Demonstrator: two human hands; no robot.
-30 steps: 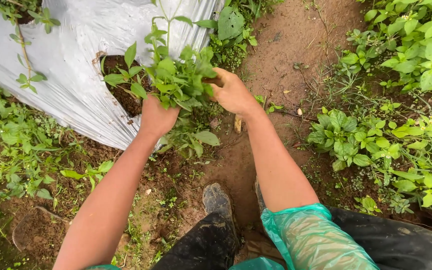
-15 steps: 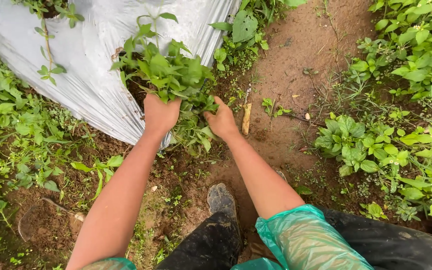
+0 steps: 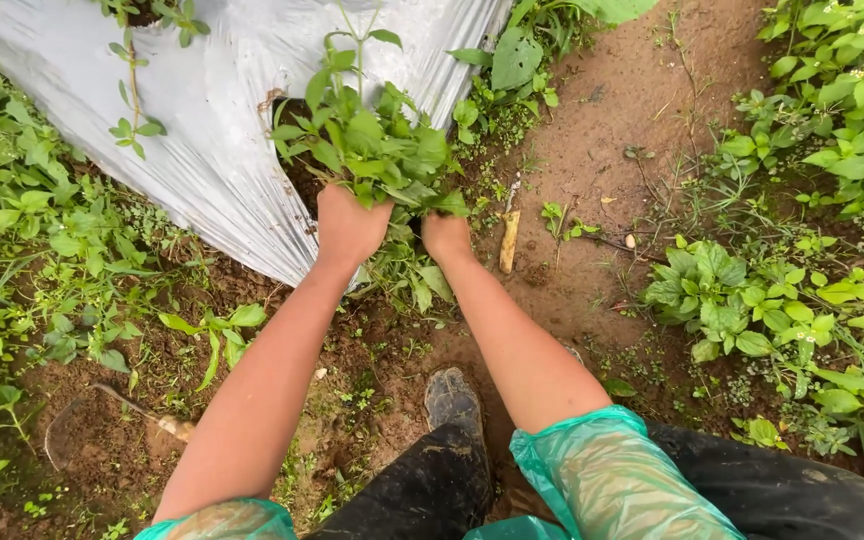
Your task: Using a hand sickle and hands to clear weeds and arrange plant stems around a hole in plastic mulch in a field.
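A leafy green plant clump [image 3: 377, 150] grows out of a hole in a silver plastic mulch sheet [image 3: 202, 150]. My left hand [image 3: 350, 225] is closed around the stems at the base of the clump, at the sheet's edge. My right hand [image 3: 445, 237] grips the low stems and leaves just to the right of it, fingers hidden among the foliage. Both bare forearms reach forward from teal plastic sleeves [image 3: 607, 480].
Bare brown soil path [image 3: 622, 130] runs to the right of the sheet. Dense weeds [image 3: 32, 250] lie on the left and leafy plants [image 3: 812, 290] on the right. A muddy dark boot [image 3: 452, 400] stands below my arms. A small yellowish stick [image 3: 509, 242] lies near my right hand.
My right hand has dropped from the top right of the clump down to its base beside my left hand. The view has shifted closer to the plant.
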